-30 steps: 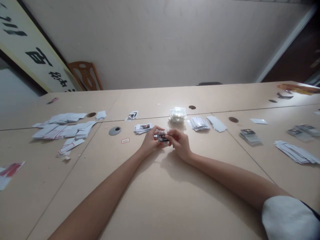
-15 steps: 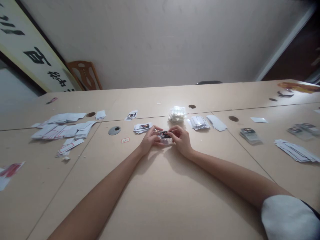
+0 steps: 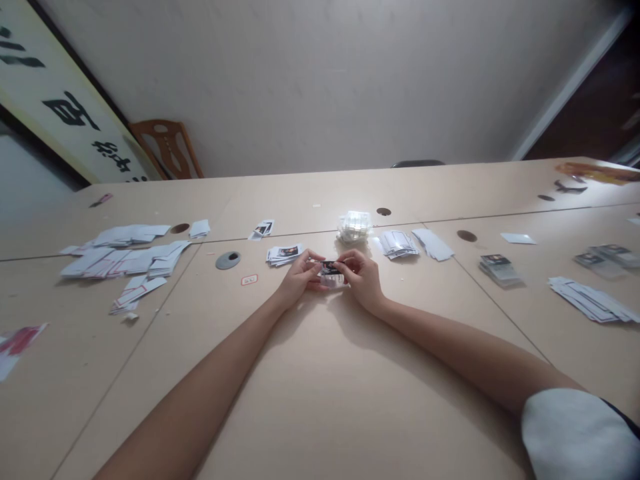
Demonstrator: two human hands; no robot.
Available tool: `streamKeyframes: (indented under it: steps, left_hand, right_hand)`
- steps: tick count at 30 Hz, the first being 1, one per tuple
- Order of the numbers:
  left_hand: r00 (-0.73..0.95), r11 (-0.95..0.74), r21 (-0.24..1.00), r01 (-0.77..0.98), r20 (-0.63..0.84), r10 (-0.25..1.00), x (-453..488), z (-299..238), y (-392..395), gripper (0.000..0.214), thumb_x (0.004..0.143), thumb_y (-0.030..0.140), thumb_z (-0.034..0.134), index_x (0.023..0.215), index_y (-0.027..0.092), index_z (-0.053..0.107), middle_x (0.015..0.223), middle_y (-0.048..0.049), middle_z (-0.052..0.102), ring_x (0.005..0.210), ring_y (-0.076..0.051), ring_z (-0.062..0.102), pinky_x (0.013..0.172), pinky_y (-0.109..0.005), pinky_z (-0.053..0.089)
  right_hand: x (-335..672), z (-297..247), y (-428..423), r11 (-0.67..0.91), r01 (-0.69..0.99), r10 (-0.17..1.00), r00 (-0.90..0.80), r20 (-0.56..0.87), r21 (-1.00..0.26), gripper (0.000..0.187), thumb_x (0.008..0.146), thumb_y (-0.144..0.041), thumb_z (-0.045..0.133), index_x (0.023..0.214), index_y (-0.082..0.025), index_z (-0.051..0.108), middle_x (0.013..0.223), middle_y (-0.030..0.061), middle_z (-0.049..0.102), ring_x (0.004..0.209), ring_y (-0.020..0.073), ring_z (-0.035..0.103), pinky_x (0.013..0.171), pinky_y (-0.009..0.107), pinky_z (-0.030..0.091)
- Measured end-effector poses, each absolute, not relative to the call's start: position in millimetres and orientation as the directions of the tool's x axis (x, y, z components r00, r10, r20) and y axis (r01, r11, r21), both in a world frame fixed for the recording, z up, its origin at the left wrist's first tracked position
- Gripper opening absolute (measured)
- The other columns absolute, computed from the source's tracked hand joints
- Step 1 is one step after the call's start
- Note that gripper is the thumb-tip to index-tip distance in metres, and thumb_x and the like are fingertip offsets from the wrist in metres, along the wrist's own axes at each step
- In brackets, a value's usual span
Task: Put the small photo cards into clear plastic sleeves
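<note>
Between my two hands is a small clear plastic case (image 3: 332, 279) with a dark printed photo card (image 3: 330, 268) along its upper part. My left hand (image 3: 301, 275) grips it from the left side, thumb on its front. On the other side, my right hand (image 3: 361, 273) pinches its upper right edge near the dark card. Just left of my left hand lies a stack of photo cards (image 3: 284, 255). Behind my hands stands a pile of clear plastic cases (image 3: 355, 227), and a stack of white cards (image 3: 399, 245) lies to its right.
Piles of white paper slips (image 3: 125, 260) cover the table's left. More white cards (image 3: 433, 245) lie right of centre. Filled cases (image 3: 500, 270) and a fanned stack of cards (image 3: 593, 300) are farther right. Cable holes (image 3: 229, 260) and a red-bordered label (image 3: 249, 280) mark the surface.
My left thumb has shifted slightly inward onto the front of the case. Both hands stay in nearly the same place, and the view moves very slightly.
</note>
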State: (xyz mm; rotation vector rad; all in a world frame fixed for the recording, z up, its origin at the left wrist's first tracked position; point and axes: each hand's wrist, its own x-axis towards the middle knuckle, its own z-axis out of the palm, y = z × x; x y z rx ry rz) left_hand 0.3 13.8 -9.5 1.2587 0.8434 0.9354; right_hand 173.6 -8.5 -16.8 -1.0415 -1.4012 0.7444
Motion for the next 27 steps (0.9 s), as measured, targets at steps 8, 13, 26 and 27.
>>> streamKeyframes:
  steps: [8,13,26,27]
  left_hand:
    - [0.393,0.047,0.994,-0.097,-0.006,0.920,1.3,-8.8,13.2,0.040,0.075,0.046,0.071,0.097,0.019,0.051,0.079,0.0030,0.056,0.057,-0.006,0.056,0.059,-0.026,0.058]
    - [0.383,0.043,0.995,-0.089,-0.005,0.924,1.7,-8.0,12.7,0.040,0.075,0.046,0.072,0.096,0.019,0.051,0.076,0.0038,0.054,0.056,-0.006,0.055,0.059,-0.026,0.058]
    - [0.386,0.036,0.995,-0.091,0.002,0.923,1.5,-8.4,13.3,0.039,0.075,0.045,0.072,0.096,0.019,0.051,0.077,0.0035,0.055,0.055,-0.005,0.055,0.059,-0.027,0.059]
    - [0.385,0.035,0.995,-0.089,0.002,0.923,1.5,-8.6,13.5,0.040,0.075,0.045,0.072,0.096,0.019,0.051,0.078,0.0032,0.055,0.056,-0.005,0.056,0.059,-0.027,0.059]
  right_hand:
    - [173.3,-17.1,-7.9,0.405,0.165,0.903,0.080,0.422,-0.899,0.017,0.082,-0.035,0.065,0.077,-0.019,0.059,0.059,-0.0025,0.058,0.049,0.0109,0.053,0.047,0.023,0.043]
    - [174.2,-18.3,-7.1,0.414,0.166,0.899,0.080,0.431,-0.895,0.017,0.082,-0.035,0.064,0.078,-0.019,0.059,0.061,-0.0027,0.059,0.047,0.0099,0.051,0.047,0.023,0.043]
    - [173.5,-14.8,-8.5,0.413,0.171,0.899,0.084,0.430,-0.895,0.014,0.082,-0.032,0.064,0.077,-0.020,0.059,0.058,-0.0035,0.058,0.046,0.0101,0.051,0.046,0.023,0.043]
    - [173.6,-15.0,-8.5,0.412,0.168,0.899,0.083,0.429,-0.896,0.014,0.082,-0.032,0.064,0.077,-0.020,0.059,0.058,-0.0035,0.058,0.046,0.0100,0.051,0.047,0.023,0.043]
